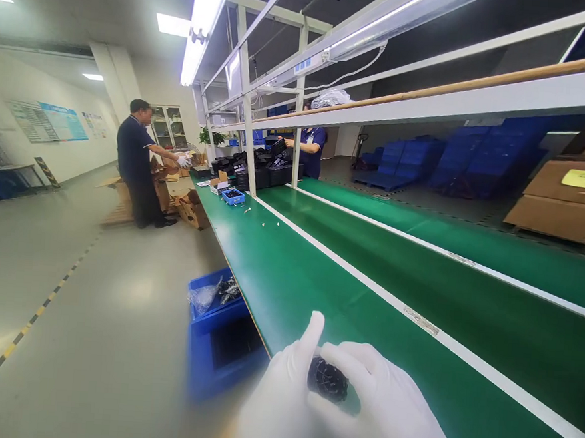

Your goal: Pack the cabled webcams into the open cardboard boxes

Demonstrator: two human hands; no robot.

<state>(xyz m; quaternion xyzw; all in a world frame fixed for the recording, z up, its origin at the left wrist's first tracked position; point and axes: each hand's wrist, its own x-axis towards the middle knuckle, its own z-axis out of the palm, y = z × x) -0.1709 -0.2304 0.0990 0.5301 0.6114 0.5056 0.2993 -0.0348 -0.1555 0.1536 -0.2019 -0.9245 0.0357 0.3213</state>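
Observation:
Both my hands wear white gloves and meet low in the view over the near edge of the green bench [288, 279]. My left hand [280, 398] has its thumb raised and its fingers curled round a small black ribbed part [328, 379]. My right hand [384, 412] comes in from the right, its fingers pressed on the same black part from above. The part sits between the two hands, mostly covered by them.
A blue bin [221, 337] with bagged parts stands on the floor left of the bench. The conveyor belt [419, 274] runs away to the back. A small blue tray [232, 196] and black parts lie farther along. One person [139, 161] stands at the far end; another [311, 150] works behind the bench.

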